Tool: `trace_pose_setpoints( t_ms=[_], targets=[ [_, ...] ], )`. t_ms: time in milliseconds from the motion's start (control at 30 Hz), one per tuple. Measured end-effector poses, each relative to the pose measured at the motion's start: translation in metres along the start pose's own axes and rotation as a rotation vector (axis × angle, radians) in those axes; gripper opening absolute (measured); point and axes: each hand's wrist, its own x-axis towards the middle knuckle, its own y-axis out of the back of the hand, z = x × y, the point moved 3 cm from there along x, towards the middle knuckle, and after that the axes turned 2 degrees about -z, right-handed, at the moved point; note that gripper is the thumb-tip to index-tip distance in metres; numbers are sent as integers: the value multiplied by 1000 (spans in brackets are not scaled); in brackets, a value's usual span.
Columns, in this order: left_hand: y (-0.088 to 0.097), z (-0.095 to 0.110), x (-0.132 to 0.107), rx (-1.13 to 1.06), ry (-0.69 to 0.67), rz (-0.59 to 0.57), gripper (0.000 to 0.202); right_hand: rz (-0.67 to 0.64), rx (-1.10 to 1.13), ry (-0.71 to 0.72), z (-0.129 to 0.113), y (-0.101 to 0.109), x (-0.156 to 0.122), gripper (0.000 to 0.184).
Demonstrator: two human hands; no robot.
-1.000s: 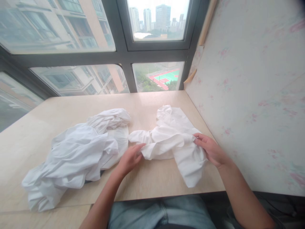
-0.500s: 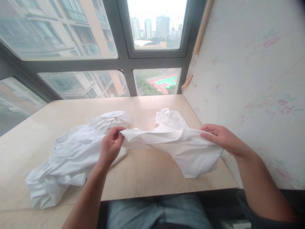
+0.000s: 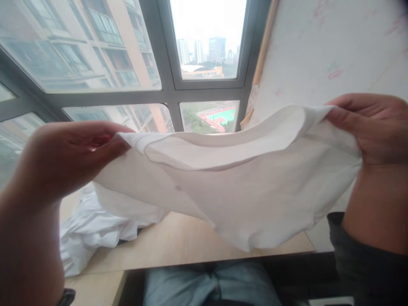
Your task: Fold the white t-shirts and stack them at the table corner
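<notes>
I hold a white garment (image 3: pixel 242 187) up close in front of me, stretched between both hands above the wooden table (image 3: pixel 178 244). My left hand (image 3: pixel 68 155) pinches its left upper edge, fingers closed on the fabric. My right hand (image 3: pixel 371 125) grips the right upper edge, fingers folded over the cloth. The garment hangs down in a loose curve and hides most of the table behind it.
A second heap of white cloth (image 3: pixel 95 225) lies on the table at the left, partly hidden. A large window (image 3: pixel 165 89) fills the back. A pale flowered wall (image 3: pixel 318 46) stands at the right. My jeans (image 3: pixel 207 284) show below the table edge.
Both hands have lifted the white garment off the table and raised it near the camera, spreading it wider. The other cloth heap stayed on the table.
</notes>
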Motion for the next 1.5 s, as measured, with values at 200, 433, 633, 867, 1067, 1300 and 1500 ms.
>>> trace_pose_setpoints(
  t_ms=[200, 433, 633, 867, 1067, 1300, 1500],
  targets=[
    [-103, -37, 0, -105, 6, -455, 35, -310, -383, -78, 91, -66, 39, 30],
    [-248, -97, -106, -51, 177, -746, 27, -666, -527, -220, 227, -153, -32, 27],
    [-263, -109, -129, -46, 222, -789, 36, -628, -472, -197, 257, -175, -50, 32],
    [-271, -109, -130, 24, 196, -833, 27, -597, -611, -264, 261, -190, -44, 26],
    [-264, -103, -97, 99, 181, -685, 30, -807, -355, -424, 236, -165, -43, 30],
    [-250, -86, -51, 72, 199, -562, 34, -767, 218, -727, 190, -120, -51, 42],
    [-241, -66, -22, -46, 214, -465, 30, -632, 674, -769, 135, -122, -78, 45]
  ],
)
